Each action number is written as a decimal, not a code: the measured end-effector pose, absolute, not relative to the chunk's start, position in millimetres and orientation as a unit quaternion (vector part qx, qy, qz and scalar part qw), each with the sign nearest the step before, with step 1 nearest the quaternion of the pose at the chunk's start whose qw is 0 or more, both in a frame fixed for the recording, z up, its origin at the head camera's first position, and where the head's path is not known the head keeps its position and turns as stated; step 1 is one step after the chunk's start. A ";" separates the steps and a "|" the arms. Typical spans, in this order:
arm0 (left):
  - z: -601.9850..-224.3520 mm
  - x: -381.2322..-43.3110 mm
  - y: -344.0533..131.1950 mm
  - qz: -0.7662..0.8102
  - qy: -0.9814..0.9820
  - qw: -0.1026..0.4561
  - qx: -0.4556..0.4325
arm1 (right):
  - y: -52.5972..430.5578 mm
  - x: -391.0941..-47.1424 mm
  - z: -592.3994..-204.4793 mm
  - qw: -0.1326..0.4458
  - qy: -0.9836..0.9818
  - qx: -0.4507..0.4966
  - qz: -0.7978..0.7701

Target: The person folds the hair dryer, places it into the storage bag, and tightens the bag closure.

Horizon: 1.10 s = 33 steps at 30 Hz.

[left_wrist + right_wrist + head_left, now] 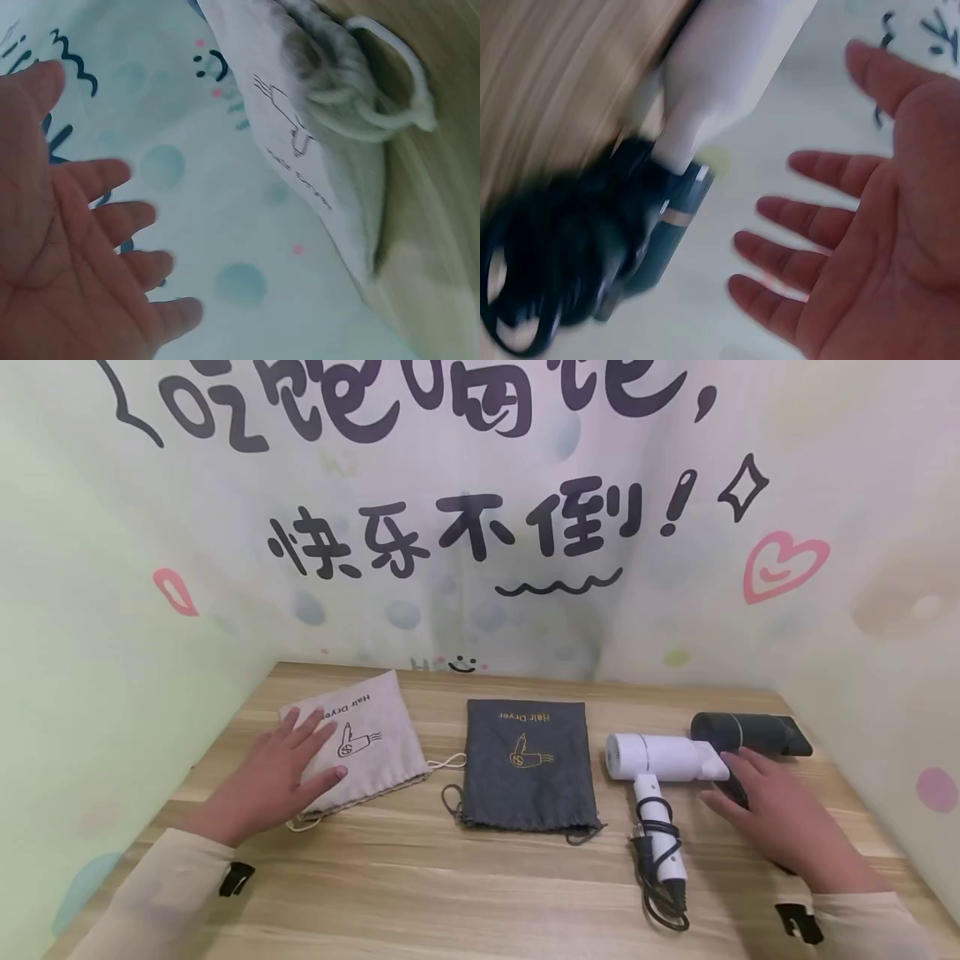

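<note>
My left hand is spread over the left part of a light beige drawstring pouch printed "Hair Dryer". In the left wrist view, a gap shows between its straight fingers and the pouch. Over on the right, my right hand hovers beside the nozzle of a white hair dryer and partly hides a black hair dryer behind it. Those fingers are extended and hold nothing. Dark cord wraps the white dryer's handle. The right wrist view is blurred around the black cord bundle.
A dark grey drawstring pouch with a yellow hair dryer print lies mid-table. Everything lies on a wood-grain table. A printed curtain with dark lettering stands along the back, and pale fabric borders both sides.
</note>
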State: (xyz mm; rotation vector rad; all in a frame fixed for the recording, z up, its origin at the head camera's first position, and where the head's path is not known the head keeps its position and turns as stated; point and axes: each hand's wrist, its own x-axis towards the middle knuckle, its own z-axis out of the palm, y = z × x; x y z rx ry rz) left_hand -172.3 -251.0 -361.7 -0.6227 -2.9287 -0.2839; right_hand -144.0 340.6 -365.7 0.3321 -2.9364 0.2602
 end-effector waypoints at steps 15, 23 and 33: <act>-373.9 -202.8 -223.8 -0.100 -0.964 0.000 -0.246 | 281.8 -139.2 -376.3 0.010 -0.994 0.079 0.079; -385.2 -222.8 -230.2 -0.085 -0.977 -0.081 -0.179 | 274.0 -139.5 -383.6 -0.004 -0.994 0.080 0.076; -392.8 -229.1 -228.0 -0.083 -0.973 -0.166 -0.136 | 263.6 -138.5 -387.4 -0.051 -0.995 0.056 0.069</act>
